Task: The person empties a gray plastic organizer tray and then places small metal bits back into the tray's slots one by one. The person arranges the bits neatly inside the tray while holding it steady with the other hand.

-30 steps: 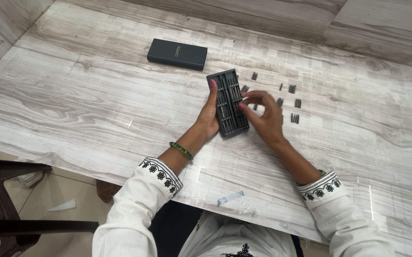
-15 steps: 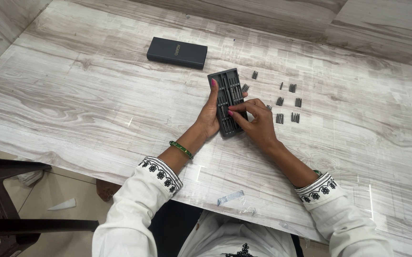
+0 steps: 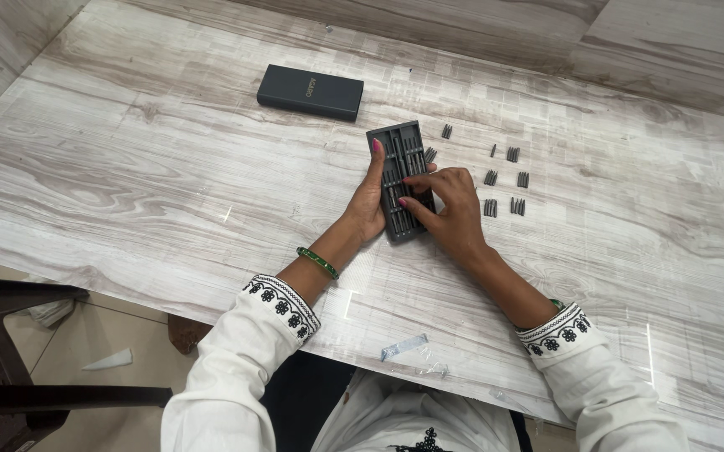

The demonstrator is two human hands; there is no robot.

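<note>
There is a single view, taken from the person's head and tilted steeply down and forward over the table [image 3: 127,192]. It sits close above the work, near enough that both sleeves fill the bottom edge. The table's near edge runs slantwise across the lower frame, with floor and a dark chair [image 3: 10,351] showing at lower left.

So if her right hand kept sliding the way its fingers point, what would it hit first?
The right hand points left across the dark bit tray; beyond it, the left hand holding the tray's edge comes first.
</note>
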